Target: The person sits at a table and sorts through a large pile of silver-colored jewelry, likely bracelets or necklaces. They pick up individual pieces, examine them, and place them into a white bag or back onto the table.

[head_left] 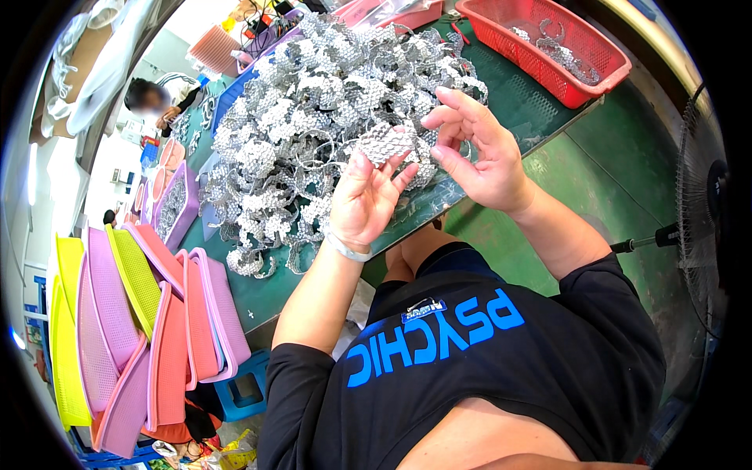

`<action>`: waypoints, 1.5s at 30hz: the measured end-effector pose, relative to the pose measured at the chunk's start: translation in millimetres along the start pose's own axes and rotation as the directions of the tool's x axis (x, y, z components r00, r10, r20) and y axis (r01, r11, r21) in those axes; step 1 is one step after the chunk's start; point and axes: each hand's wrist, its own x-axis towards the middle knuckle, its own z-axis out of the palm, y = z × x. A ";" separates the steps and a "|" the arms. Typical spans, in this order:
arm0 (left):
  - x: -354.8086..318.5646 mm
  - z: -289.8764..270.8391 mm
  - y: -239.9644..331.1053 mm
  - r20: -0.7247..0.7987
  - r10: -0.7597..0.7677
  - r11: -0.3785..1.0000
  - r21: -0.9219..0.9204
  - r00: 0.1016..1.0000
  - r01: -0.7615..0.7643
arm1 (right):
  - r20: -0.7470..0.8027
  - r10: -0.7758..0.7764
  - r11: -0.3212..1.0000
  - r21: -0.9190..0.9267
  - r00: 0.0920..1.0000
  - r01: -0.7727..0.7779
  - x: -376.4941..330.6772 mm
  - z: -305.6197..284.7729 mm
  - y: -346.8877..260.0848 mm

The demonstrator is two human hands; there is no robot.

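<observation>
My left hand (pixel 366 200), palm up, has its fingers closed on a silvery curved piece with a scale-like pattern (pixel 385 144). A pale band circles that wrist. To its right my right hand (pixel 487 160) is raised, thumb and fingers apart, and I see nothing between them. Both hands are over the near edge of a large heap of similar silver-grey pieces (pixel 274 125), many of them curved into rings or bands. The heap lies on a dark green table (pixel 262 301). Part of the held piece is hidden by my left fingers.
A red perforated basket (pixel 583 98) with a few silver pieces stands at the far right. Stacked pink, purple and yellow-green baskets (pixel 168 352) are at the left, near a blue stool (pixel 244 388). A fan (pixel 701 188) stands right. Another person (pixel 168 98) works far left.
</observation>
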 end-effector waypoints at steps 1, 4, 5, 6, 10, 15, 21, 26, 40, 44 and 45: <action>-0.4 -2.1 0.8 0.002 -0.017 0.998 -0.055 1.000 0.017 | 0.001 -0.003 1.000 -0.002 1.000 0.003 0.2 0.2 -0.1; -1.8 0.7 4.7 0.026 -0.040 0.986 -0.161 0.999 0.044 | 0.010 0.002 1.000 0.011 1.000 -0.002 0.4 1.3 -1.9; -1.4 -0.1 5.7 0.050 -0.042 0.984 -0.169 0.998 0.050 | 0.014 0.007 1.000 0.019 1.000 -0.007 0.2 2.2 -2.9; -0.8 -1.6 6.7 0.075 -0.044 0.983 -0.176 0.996 0.056 | 0.017 0.010 1.000 0.027 1.000 -0.010 0.0 3.6 -3.7; 0.1 -7.0 7.1 0.094 -0.070 0.976 -0.201 0.993 0.087 | 0.051 0.008 0.997 0.074 0.999 -0.011 0.0 11.3 -9.4; 0.7 -6.1 4.2 0.153 -0.046 0.964 -0.251 0.987 0.084 | 0.144 -0.041 0.996 0.084 0.989 0.029 -2.0 16.1 -9.2; 1.8 -6.6 3.0 0.234 -0.038 0.955 -0.278 0.972 0.104 | 0.151 -0.053 0.997 0.065 0.987 0.044 -2.1 17.1 -9.0; 0.8 -7.4 3.1 0.199 -0.056 0.955 -0.275 0.978 0.110 | 0.153 -0.057 0.997 0.057 0.987 0.049 -2.0 17.8 -8.9; 0.8 -8.5 5.4 0.131 -0.062 0.964 -0.248 0.989 0.094 | 0.123 -0.035 0.997 0.075 0.992 0.026 -2.8 17.0 -9.2; 1.4 -9.6 5.9 0.099 -0.069 0.970 -0.227 0.993 0.090 | 0.078 -0.009 0.998 0.056 0.997 0.005 -3.7 18.1 -8.5; 1.6 -10.4 6.2 0.103 -0.073 0.969 -0.229 0.992 0.095 | 0.075 -0.009 0.999 0.054 0.997 0.005 -3.7 18.0 -8.6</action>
